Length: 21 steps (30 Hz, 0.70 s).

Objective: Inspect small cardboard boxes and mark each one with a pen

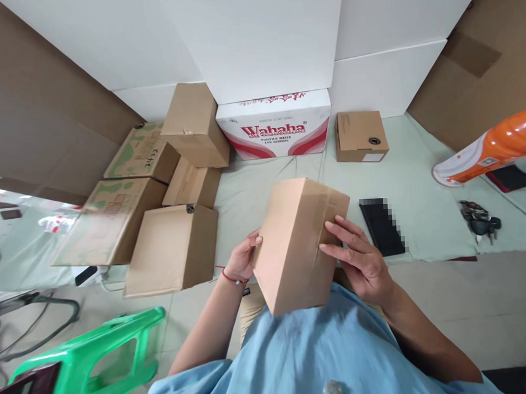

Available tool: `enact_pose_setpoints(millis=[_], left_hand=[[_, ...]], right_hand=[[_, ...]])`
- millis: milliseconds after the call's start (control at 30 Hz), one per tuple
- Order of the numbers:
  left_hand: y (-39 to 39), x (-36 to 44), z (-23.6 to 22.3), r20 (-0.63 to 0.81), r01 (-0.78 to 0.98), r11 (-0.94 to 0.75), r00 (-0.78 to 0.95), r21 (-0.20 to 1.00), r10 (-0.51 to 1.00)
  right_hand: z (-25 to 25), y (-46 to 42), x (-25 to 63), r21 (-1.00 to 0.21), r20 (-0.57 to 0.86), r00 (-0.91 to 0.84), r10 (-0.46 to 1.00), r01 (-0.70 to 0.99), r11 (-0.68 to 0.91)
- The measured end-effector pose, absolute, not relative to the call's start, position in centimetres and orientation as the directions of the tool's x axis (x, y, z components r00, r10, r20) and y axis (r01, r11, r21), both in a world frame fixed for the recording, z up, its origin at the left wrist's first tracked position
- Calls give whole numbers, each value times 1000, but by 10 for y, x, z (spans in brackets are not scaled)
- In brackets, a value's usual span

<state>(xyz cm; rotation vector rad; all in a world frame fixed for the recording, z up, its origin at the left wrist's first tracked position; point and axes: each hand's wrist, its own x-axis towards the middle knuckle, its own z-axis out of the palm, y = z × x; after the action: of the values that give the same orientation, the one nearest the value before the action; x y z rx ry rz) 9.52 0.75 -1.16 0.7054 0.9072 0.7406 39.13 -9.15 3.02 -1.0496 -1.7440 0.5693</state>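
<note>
A plain brown cardboard box (286,242) is held up tilted between my hands, close in front of my chest. My left hand (245,257) grips its left side, thumb on the near face and the other fingers mostly hidden behind. On the right, my right hand (359,261) supports the box, its fingertips laid on the taped side. A strip of clear tape runs along that side. Beyond the box, the green-clothed table (262,185) carries a white Wahaha water carton (277,126) against the white panels.
Several cardboard boxes (169,242) are stacked at left. A small brown box (360,137) stands at the back right. Nearer lie a black flat object (381,226), partly pixelated, keys (481,222) and an orange bottle-shaped container (487,152). A green stool (99,355) stands on the floor at left.
</note>
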Motion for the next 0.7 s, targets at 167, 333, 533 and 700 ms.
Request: enact_pose_setpoints(millis=[167,333,533,700], left_hand=[[13,100,-21,-357,-258,479,403,839,843],[14,105,-14,-304,-235,408,378,882,875],[5,107,16,-177,-256,281,363,925,915],[-13,106,51,116,-68,-95,485,993,867]], right_hand=[[33,-95,386,-793,535,-125,835,265,548],[29,-98,386,-778,565,-103,819,266,570],[15,-96,397,-942,331,120,936,108,319],[-22,-92,409,-951,-145,323,935,-306,-42]])
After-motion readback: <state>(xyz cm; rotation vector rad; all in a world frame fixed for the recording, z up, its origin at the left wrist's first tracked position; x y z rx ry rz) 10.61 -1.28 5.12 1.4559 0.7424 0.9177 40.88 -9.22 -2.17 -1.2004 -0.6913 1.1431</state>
